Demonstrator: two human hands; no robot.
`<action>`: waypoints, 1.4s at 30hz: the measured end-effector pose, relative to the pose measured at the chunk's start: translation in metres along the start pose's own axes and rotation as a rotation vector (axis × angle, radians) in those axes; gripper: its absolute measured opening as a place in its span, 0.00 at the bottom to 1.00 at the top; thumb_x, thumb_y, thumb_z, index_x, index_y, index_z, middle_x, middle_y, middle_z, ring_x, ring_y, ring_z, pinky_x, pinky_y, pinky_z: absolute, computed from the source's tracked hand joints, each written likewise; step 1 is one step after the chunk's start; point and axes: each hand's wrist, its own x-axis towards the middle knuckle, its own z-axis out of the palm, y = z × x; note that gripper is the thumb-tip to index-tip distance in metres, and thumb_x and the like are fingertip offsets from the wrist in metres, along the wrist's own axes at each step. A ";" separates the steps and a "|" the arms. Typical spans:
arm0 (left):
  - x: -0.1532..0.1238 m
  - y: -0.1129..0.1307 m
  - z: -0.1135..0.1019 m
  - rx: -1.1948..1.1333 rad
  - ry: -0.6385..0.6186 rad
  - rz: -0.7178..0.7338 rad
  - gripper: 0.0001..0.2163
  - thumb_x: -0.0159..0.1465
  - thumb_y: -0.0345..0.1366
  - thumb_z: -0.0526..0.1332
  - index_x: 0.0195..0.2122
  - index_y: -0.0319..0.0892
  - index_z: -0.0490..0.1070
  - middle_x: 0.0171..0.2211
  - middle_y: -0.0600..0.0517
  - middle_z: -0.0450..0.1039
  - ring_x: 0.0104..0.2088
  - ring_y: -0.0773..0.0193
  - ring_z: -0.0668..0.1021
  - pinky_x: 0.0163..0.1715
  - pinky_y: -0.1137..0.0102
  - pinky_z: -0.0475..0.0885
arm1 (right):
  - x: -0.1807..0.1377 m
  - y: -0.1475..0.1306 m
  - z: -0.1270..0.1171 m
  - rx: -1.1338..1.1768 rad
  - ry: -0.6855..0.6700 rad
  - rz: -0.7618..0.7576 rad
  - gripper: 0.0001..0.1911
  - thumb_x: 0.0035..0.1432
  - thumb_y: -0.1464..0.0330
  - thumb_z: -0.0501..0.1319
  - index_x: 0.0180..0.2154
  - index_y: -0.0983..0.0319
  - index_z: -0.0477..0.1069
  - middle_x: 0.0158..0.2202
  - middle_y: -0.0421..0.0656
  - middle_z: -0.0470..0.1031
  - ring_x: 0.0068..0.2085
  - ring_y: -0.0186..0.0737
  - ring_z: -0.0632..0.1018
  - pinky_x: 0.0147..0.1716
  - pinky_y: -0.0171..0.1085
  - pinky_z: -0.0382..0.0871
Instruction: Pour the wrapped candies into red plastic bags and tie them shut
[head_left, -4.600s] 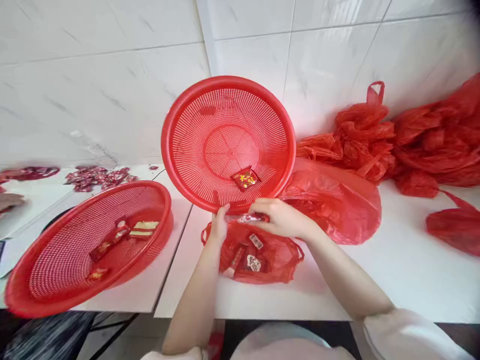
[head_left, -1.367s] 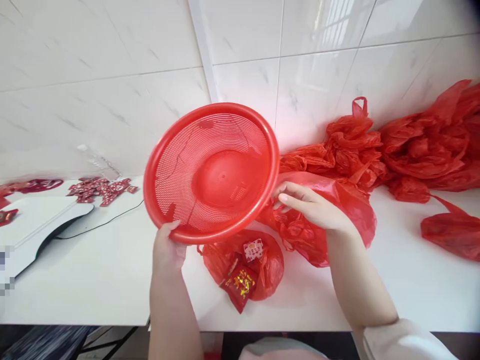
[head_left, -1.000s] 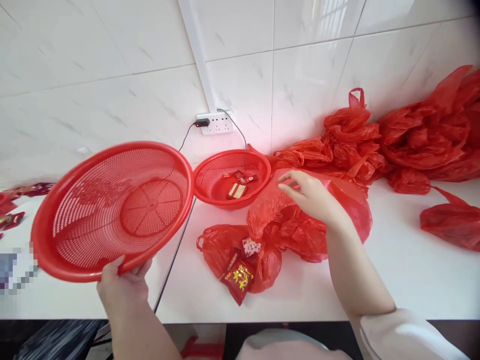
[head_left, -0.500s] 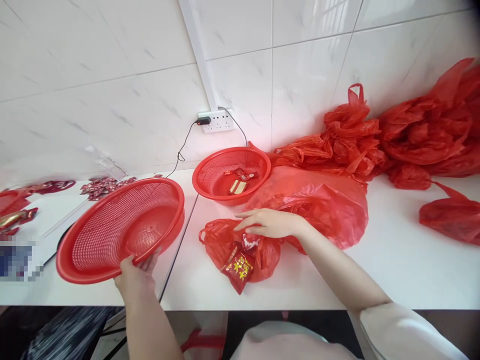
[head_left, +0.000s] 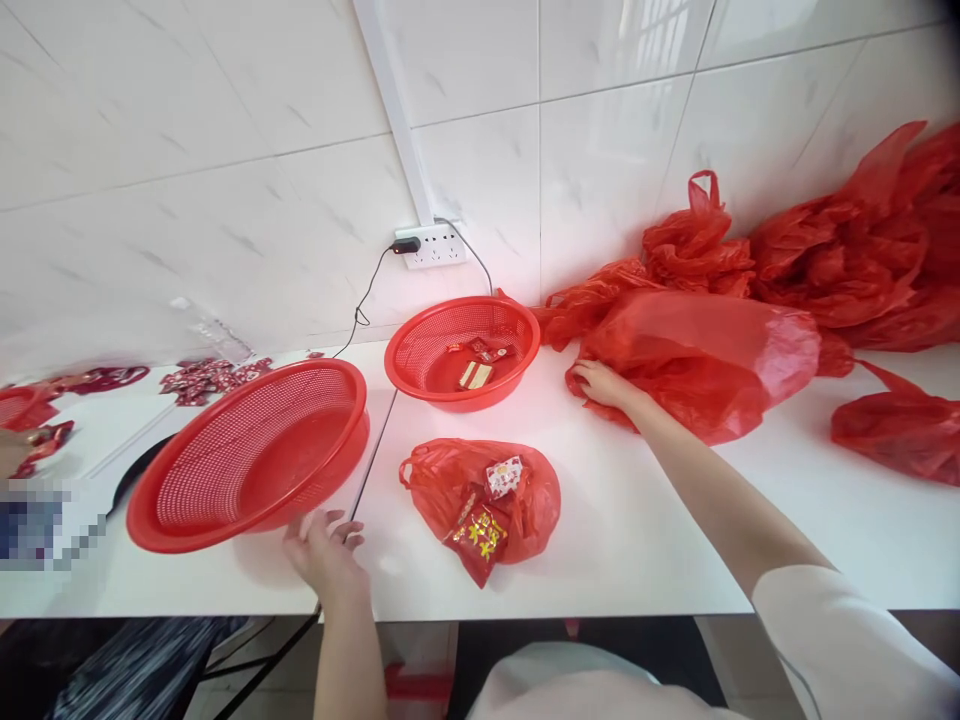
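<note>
A large red mesh basket (head_left: 225,480) rests empty on the white table at the left. My left hand (head_left: 324,543) hovers just off its front rim, fingers spread and holding nothing. My right hand (head_left: 600,384) reaches to the back right and presses against a big puffed red plastic bag (head_left: 705,355); its fingers are partly hidden in the plastic. A small red bag (head_left: 480,495) with red sweet packets lies at the table's front middle between my arms. Behind it stands a smaller red basket (head_left: 461,385) with a few packets inside.
More crumpled red bags (head_left: 862,250) are heaped along the tiled wall at the right, with one (head_left: 896,440) lying apart. A wall socket (head_left: 430,245) with a plugged cable sits above the small basket. Loose red packets (head_left: 206,377) lie at the far left.
My left hand set the large basket down on the table and let go. My right hand left the small bag and moved back right onto the big red bag.
</note>
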 end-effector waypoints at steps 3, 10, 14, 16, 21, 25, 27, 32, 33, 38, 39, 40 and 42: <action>-0.015 -0.009 0.015 0.136 -0.220 0.135 0.19 0.54 0.46 0.62 0.45 0.42 0.70 0.34 0.52 0.69 0.30 0.66 0.75 0.21 0.75 0.68 | -0.011 -0.014 -0.020 -0.005 0.101 0.012 0.21 0.61 0.78 0.48 0.51 0.70 0.72 0.62 0.58 0.62 0.60 0.51 0.67 0.57 0.45 0.61; -0.024 -0.007 0.047 0.739 -0.489 0.546 0.21 0.56 0.49 0.63 0.46 0.41 0.75 0.44 0.44 0.74 0.45 0.53 0.76 0.41 0.63 0.72 | -0.068 -0.106 -0.057 0.340 -0.253 -0.531 0.21 0.59 0.70 0.58 0.55 0.58 0.69 0.34 0.41 0.77 0.33 0.37 0.76 0.34 0.33 0.68; -0.027 0.001 0.052 0.805 -0.526 0.491 0.14 0.58 0.46 0.60 0.37 0.42 0.76 0.33 0.48 0.77 0.34 0.57 0.78 0.37 0.64 0.71 | -0.086 -0.124 -0.049 0.295 -0.432 -0.499 0.13 0.57 0.72 0.58 0.42 0.58 0.76 0.28 0.39 0.75 0.27 0.34 0.72 0.27 0.32 0.61; -0.027 0.006 0.051 0.783 -0.507 0.482 0.12 0.58 0.45 0.60 0.34 0.42 0.75 0.29 0.50 0.76 0.31 0.58 0.77 0.36 0.65 0.70 | -0.088 -0.120 -0.048 0.320 -0.345 -0.404 0.11 0.57 0.74 0.55 0.34 0.60 0.76 0.27 0.40 0.75 0.27 0.34 0.72 0.28 0.33 0.62; -0.022 0.021 0.054 0.507 -0.547 0.382 0.10 0.56 0.42 0.61 0.34 0.42 0.73 0.25 0.55 0.72 0.27 0.64 0.74 0.31 0.69 0.69 | -0.088 -0.098 -0.069 0.743 -0.154 -0.143 0.09 0.61 0.71 0.52 0.37 0.61 0.71 0.26 0.39 0.74 0.26 0.34 0.75 0.30 0.34 0.68; -0.018 0.041 0.060 0.274 -0.614 0.205 0.10 0.53 0.41 0.63 0.32 0.42 0.71 0.18 0.60 0.62 0.19 0.69 0.67 0.20 0.74 0.65 | -0.086 -0.082 -0.084 1.057 0.146 -0.022 0.08 0.62 0.64 0.55 0.37 0.61 0.70 0.29 0.40 0.74 0.28 0.34 0.76 0.29 0.33 0.69; -0.017 0.056 0.062 0.299 -0.636 0.175 0.08 0.50 0.39 0.65 0.28 0.41 0.70 0.17 0.59 0.63 0.18 0.70 0.66 0.19 0.74 0.64 | -0.084 -0.076 -0.090 1.122 0.340 0.012 0.08 0.61 0.62 0.58 0.36 0.60 0.71 0.33 0.42 0.76 0.34 0.35 0.77 0.32 0.33 0.70; -0.019 0.096 0.071 0.195 -0.807 0.121 0.04 0.48 0.34 0.65 0.21 0.40 0.72 0.21 0.53 0.70 0.23 0.67 0.71 0.24 0.72 0.69 | -0.071 -0.068 -0.099 1.348 0.601 0.021 0.09 0.62 0.61 0.57 0.39 0.58 0.71 0.39 0.44 0.78 0.44 0.41 0.79 0.45 0.41 0.73; -0.022 0.103 0.076 0.093 -0.865 0.130 0.04 0.48 0.34 0.65 0.22 0.40 0.73 0.25 0.52 0.73 0.27 0.65 0.74 0.28 0.71 0.71 | -0.066 -0.068 -0.100 1.375 0.668 0.014 0.10 0.62 0.60 0.55 0.40 0.58 0.70 0.40 0.44 0.78 0.46 0.42 0.79 0.47 0.42 0.73; -0.049 0.126 0.114 -0.327 -1.171 0.221 0.05 0.53 0.38 0.64 0.28 0.43 0.75 0.47 0.48 0.76 0.48 0.54 0.75 0.43 0.65 0.72 | -0.046 -0.075 -0.096 1.486 0.803 0.009 0.16 0.65 0.55 0.51 0.40 0.59 0.70 0.41 0.46 0.78 0.46 0.43 0.79 0.51 0.45 0.72; -0.056 0.127 0.122 -0.361 -1.246 0.239 0.08 0.53 0.39 0.65 0.33 0.44 0.77 0.48 0.48 0.75 0.49 0.53 0.75 0.44 0.64 0.72 | -0.045 -0.078 -0.095 1.480 0.787 0.020 0.17 0.65 0.55 0.51 0.39 0.59 0.70 0.40 0.46 0.78 0.44 0.43 0.80 0.49 0.44 0.73; -0.063 0.128 0.129 -0.366 -1.323 0.258 0.14 0.53 0.41 0.66 0.41 0.46 0.76 0.48 0.47 0.75 0.48 0.53 0.76 0.44 0.63 0.72 | -0.046 -0.082 -0.096 1.456 0.782 0.024 0.18 0.65 0.54 0.51 0.39 0.59 0.70 0.39 0.45 0.78 0.42 0.42 0.80 0.47 0.44 0.73; -0.080 0.127 0.140 -0.269 -1.465 0.283 0.26 0.53 0.42 0.67 0.55 0.49 0.69 0.42 0.48 0.76 0.42 0.55 0.78 0.42 0.62 0.72 | -0.053 -0.094 -0.099 1.378 0.800 -0.018 0.16 0.65 0.54 0.53 0.38 0.58 0.71 0.38 0.44 0.77 0.40 0.41 0.79 0.44 0.42 0.74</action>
